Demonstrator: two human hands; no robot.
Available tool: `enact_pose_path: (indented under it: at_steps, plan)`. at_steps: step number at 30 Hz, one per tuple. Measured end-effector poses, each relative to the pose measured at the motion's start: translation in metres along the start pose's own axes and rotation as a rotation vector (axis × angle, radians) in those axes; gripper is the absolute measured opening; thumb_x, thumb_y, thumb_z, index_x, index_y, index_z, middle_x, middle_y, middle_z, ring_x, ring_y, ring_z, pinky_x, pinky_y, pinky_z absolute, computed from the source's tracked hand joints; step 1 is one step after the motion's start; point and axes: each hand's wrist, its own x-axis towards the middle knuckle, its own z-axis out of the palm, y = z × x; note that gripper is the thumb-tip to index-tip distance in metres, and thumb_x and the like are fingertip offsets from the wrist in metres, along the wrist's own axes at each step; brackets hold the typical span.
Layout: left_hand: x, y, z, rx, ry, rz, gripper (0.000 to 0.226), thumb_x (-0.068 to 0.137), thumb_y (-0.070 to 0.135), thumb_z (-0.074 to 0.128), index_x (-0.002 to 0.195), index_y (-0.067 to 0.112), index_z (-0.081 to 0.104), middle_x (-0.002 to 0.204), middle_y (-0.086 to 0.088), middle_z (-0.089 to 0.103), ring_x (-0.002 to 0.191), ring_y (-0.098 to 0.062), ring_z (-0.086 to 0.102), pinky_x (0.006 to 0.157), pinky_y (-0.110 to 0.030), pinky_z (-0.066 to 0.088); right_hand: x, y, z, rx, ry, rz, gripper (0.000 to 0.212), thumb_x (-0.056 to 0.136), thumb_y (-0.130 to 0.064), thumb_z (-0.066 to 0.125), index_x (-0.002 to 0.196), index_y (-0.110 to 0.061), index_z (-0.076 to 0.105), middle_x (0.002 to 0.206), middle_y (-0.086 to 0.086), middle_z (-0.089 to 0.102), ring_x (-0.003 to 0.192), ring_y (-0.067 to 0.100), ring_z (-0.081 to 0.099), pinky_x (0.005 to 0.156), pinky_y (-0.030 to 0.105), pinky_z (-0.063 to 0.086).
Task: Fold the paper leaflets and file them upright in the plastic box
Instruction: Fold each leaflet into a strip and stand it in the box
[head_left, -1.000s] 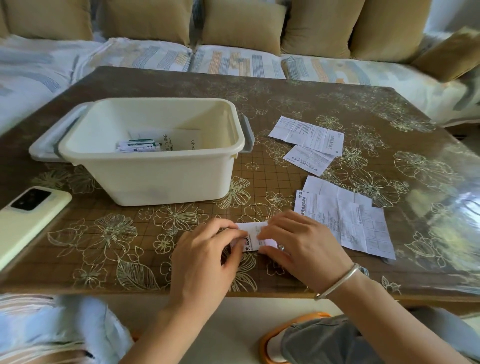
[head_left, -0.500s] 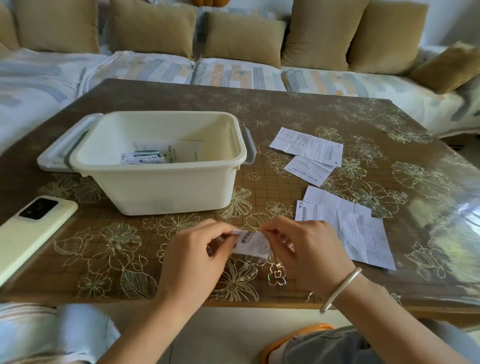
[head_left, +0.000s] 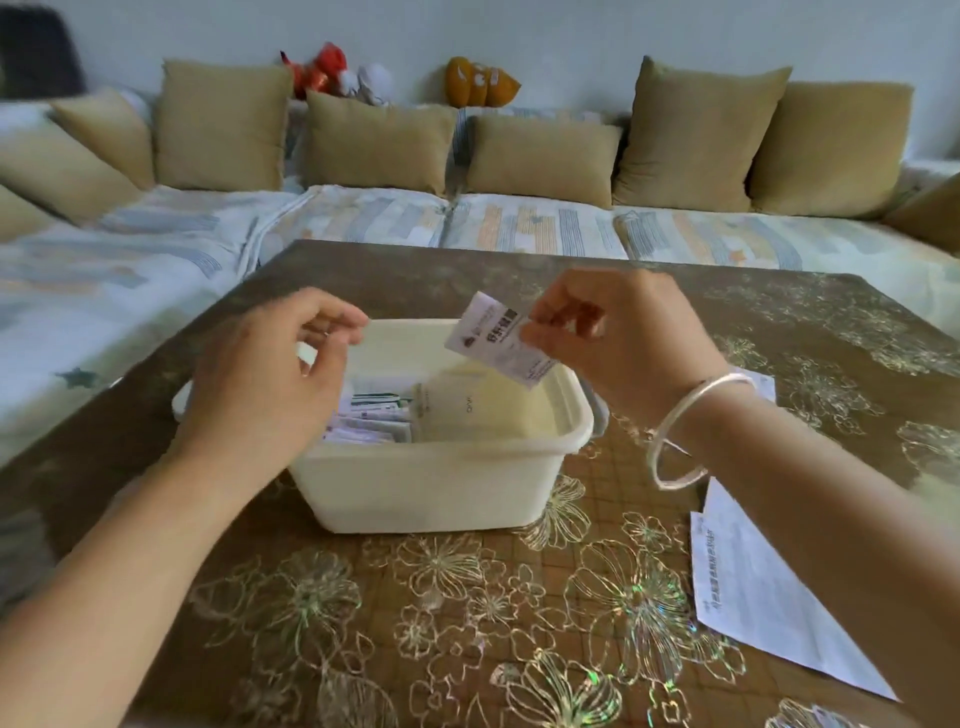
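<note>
A small folded leaflet with printed text hangs tilted above the cream plastic box, pinched at its right edge by my right hand. My left hand hovers over the box's left side with its fingers loosely curled and nothing in them. Inside the box several folded leaflets lie at the left, next to a larger white sheet. The box stands at the middle of the table.
Unfolded leaflets lie on the brown flower-patterned table at the right, partly under my right forearm. A sofa with tan cushions runs along the far side. A silver bangle circles my right wrist.
Both hands rose from the table's front edge to above the box. The right hand carried the folded leaflet up with it, and the left hand let go of it. The camera tilted up.
</note>
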Motion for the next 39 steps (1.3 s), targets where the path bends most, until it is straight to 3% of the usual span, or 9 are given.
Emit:
enact_pose_path:
  at_steps: [7, 9, 12, 16, 19, 24, 30, 34, 39]
  plan:
    - [0.038, -0.023, 0.043, 0.37, -0.567, 0.036, 0.022, 0.095, 0.017, 0.052, 0.105, 0.029, 0.067, 0.109, 0.005, 0.068, 0.09, -0.014, 0.061, 0.083, -0.035, 0.053, 0.051, -0.014, 0.078, -0.469, -0.339, -0.03, 0.009, 0.088, -0.018, 0.06, 0.093, -0.02, 0.067, 0.088, 0.002, 0.068, 0.075, 0.024, 0.062, 0.066, 0.032, 0.054]
    - [0.045, -0.028, 0.048, 0.471, -0.65, 0.031, 0.016, 0.094, 0.015, 0.053, 0.094, 0.027, 0.063, 0.102, 0.0, 0.067, 0.079, -0.013, 0.057, 0.071, -0.03, 0.047, 0.061, -0.017, 0.091, -0.584, -0.378, -0.063, 0.013, 0.088, -0.012, 0.056, 0.095, -0.015, 0.066, 0.081, 0.003, 0.062, 0.069, 0.025, 0.056, 0.06, 0.031, 0.045]
    - [0.05, -0.032, 0.053, 0.575, -0.738, 0.035, 0.026, 0.09, 0.01, 0.051, 0.107, 0.023, 0.067, 0.106, -0.004, 0.065, 0.089, -0.023, 0.059, 0.075, -0.032, 0.048, 0.066, -0.022, 0.099, -0.684, -0.437, -0.084, 0.011, 0.088, -0.009, 0.052, 0.09, -0.013, 0.062, 0.07, 0.003, 0.051, 0.066, 0.025, 0.049, 0.06, 0.032, 0.039]
    - [0.051, -0.032, 0.054, 0.587, -0.811, 0.017, 0.035, 0.085, 0.006, 0.051, 0.113, 0.021, 0.066, 0.109, -0.004, 0.066, 0.095, -0.025, 0.061, 0.084, -0.04, 0.054, 0.06, -0.028, 0.106, -0.749, -0.475, -0.117, 0.01, 0.092, -0.013, 0.05, 0.095, -0.016, 0.06, 0.1, 0.007, 0.065, 0.086, 0.028, 0.059, 0.068, 0.032, 0.037]
    - [0.051, -0.032, 0.053, 0.559, -0.821, -0.013, 0.035, 0.084, 0.004, 0.05, 0.112, 0.02, 0.067, 0.111, -0.003, 0.065, 0.099, -0.025, 0.061, 0.087, -0.041, 0.054, 0.06, -0.03, 0.114, -0.738, -0.5, -0.115, 0.018, 0.093, -0.014, 0.049, 0.107, -0.013, 0.061, 0.108, 0.008, 0.064, 0.102, 0.028, 0.06, 0.07, 0.032, 0.036]
    - [0.052, -0.03, 0.051, 0.523, -0.822, -0.037, 0.034, 0.085, 0.004, 0.052, 0.11, 0.021, 0.067, 0.108, -0.003, 0.064, 0.096, -0.024, 0.061, 0.086, -0.04, 0.053, 0.066, -0.032, 0.13, -0.686, -0.514, -0.143, 0.018, 0.094, -0.011, 0.047, 0.102, -0.011, 0.063, 0.102, 0.009, 0.065, 0.093, 0.028, 0.063, 0.064, 0.031, 0.04]
    - [0.056, -0.023, 0.045, 0.607, -0.608, 0.065, 0.019, 0.088, 0.004, 0.048, 0.088, 0.016, 0.063, 0.081, -0.005, 0.055, 0.075, -0.024, 0.053, 0.059, -0.03, 0.036, 0.078, -0.02, 0.144, -0.42, -0.579, -0.098, 0.02, 0.092, -0.02, 0.053, 0.101, -0.02, 0.072, 0.094, 0.005, 0.07, 0.09, 0.026, 0.063, 0.072, 0.026, 0.047]
    - [0.062, -0.027, 0.035, 0.534, -0.485, 0.105, 0.035, 0.084, 0.007, 0.051, 0.099, 0.033, 0.07, 0.104, 0.003, 0.067, 0.094, -0.025, 0.06, 0.076, -0.034, 0.048, 0.077, -0.017, 0.143, -0.226, -0.622, -0.025, 0.021, 0.087, -0.018, 0.06, 0.099, -0.025, 0.075, 0.089, 0.001, 0.073, 0.088, 0.022, 0.065, 0.085, 0.031, 0.051]
    - [0.06, -0.023, 0.022, 0.349, -0.396, 0.076, 0.038, 0.084, 0.006, 0.046, 0.085, 0.034, 0.071, 0.091, 0.012, 0.072, 0.09, -0.017, 0.065, 0.077, -0.034, 0.052, 0.071, -0.019, 0.136, -0.121, -0.701, 0.02, 0.027, 0.088, -0.011, 0.061, 0.11, -0.023, 0.071, 0.094, -0.002, 0.071, 0.089, 0.02, 0.067, 0.08, 0.028, 0.053]
